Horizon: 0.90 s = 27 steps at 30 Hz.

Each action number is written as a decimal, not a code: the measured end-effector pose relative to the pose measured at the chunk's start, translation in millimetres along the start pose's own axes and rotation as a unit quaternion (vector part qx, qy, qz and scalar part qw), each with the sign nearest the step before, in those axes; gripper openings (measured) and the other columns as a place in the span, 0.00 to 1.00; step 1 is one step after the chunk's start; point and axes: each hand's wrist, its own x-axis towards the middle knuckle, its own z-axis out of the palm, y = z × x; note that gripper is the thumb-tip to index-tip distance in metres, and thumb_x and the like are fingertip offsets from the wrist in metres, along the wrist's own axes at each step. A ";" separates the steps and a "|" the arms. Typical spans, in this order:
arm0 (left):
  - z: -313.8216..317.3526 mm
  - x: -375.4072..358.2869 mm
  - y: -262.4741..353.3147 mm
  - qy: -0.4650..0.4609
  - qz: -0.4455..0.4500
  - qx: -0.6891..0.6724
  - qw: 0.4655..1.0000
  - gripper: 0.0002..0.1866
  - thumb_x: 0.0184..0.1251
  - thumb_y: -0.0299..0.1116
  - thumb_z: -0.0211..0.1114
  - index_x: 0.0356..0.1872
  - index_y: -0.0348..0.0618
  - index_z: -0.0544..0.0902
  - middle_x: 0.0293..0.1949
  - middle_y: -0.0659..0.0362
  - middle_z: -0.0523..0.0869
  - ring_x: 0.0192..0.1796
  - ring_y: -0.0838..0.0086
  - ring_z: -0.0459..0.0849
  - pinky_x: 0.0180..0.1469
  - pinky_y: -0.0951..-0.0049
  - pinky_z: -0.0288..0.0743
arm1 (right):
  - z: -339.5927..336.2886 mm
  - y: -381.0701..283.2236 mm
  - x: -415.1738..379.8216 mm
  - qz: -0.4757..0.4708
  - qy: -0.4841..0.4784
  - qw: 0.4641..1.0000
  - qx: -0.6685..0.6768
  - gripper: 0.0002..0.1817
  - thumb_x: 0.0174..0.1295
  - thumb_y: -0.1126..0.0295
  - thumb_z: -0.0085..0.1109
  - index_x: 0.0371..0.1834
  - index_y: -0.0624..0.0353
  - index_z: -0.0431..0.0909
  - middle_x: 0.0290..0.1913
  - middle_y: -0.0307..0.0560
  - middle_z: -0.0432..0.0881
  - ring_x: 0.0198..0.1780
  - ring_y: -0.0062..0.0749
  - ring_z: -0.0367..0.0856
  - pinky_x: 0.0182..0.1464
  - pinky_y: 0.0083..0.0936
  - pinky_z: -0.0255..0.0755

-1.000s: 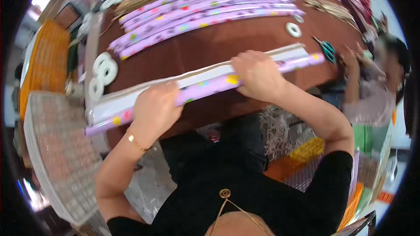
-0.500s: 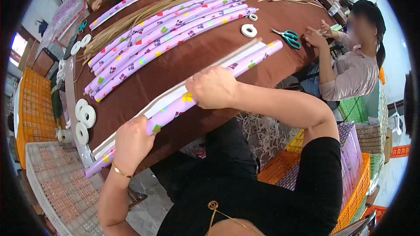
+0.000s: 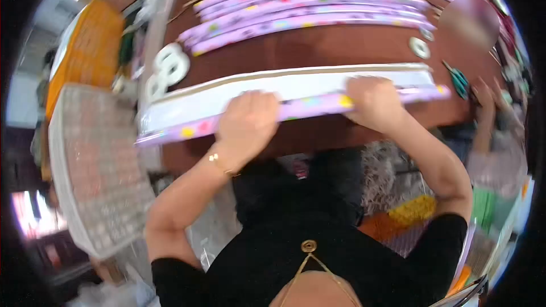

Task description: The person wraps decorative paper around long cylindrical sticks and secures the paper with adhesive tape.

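A lilac roll of patterned wrapping sheet (image 3: 313, 105) lies across the near side of the table, with yellow and red marks on it. Its white underside (image 3: 290, 84) shows as a wide band beyond the roll, with a thin brown strip (image 3: 273, 75) along the far edge. My left hand (image 3: 248, 118), closed with fingers curled over, grips the roll left of its middle. Nearer the right end, my right hand (image 3: 374, 101) is also wrapped round it. Both hands are slightly blurred, and the undersides of their grips are hidden.
Several finished lilac rolls (image 3: 307, 20) lie at the back of the brown table (image 3: 239, 54). White tape rings (image 3: 170, 65) sit at the left edge, another tape ring (image 3: 420, 48) at the right, near green-handled scissors (image 3: 458, 81). A person's hands (image 3: 489, 94) rest beyond the scissors.
The view has turned, so the roll now runs nearly level. More of the white underside shows. Along the roll, both hands now sit further to the right, still gripping it.
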 end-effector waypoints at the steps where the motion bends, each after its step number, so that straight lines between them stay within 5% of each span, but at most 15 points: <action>1: 4.8 -6.1 1.6 -0.002 -0.013 -0.030 0.999 0.10 0.46 0.34 0.66 0.28 0.47 0.74 0.25 0.58 0.74 0.30 0.63 0.77 0.32 0.64 0.72 | 1.5 -2.8 -3.9 -0.017 0.006 1.000 0.018 0.21 0.41 0.58 0.74 0.28 0.58 0.73 0.25 0.50 0.77 0.28 0.48 0.79 0.31 0.41 0.72; 8: 8.7 -25.7 22.9 -0.011 -0.052 -0.077 0.996 0.23 0.43 0.51 0.73 0.30 0.46 0.73 0.26 0.60 0.75 0.31 0.66 0.77 0.33 0.67 0.72 | 14.6 -15.3 -27.4 -0.047 0.032 0.997 0.045 0.26 0.44 0.50 0.70 0.29 0.59 0.70 0.29 0.49 0.72 0.30 0.48 0.75 0.32 0.39 0.69; 15: 19.3 -35.7 25.1 -0.003 -0.039 -0.100 0.994 0.24 0.41 0.50 0.74 0.31 0.47 0.74 0.28 0.61 0.76 0.34 0.69 0.77 0.34 0.71 0.69 | 23.3 -16.1 -33.6 -0.058 0.017 0.997 0.048 0.25 0.40 0.56 0.72 0.35 0.61 0.73 0.34 0.51 0.73 0.38 0.51 0.73 0.40 0.42 0.68; 27: 24.8 -33.4 11.7 -0.009 -0.011 -0.165 0.986 0.21 0.44 0.49 0.73 0.29 0.47 0.75 0.30 0.61 0.74 0.35 0.67 0.76 0.37 0.69 0.69 | 30.9 -9.1 -26.8 -0.063 -0.002 0.995 0.079 0.27 0.44 0.51 0.70 0.36 0.61 0.72 0.35 0.51 0.73 0.38 0.51 0.72 0.41 0.42 0.67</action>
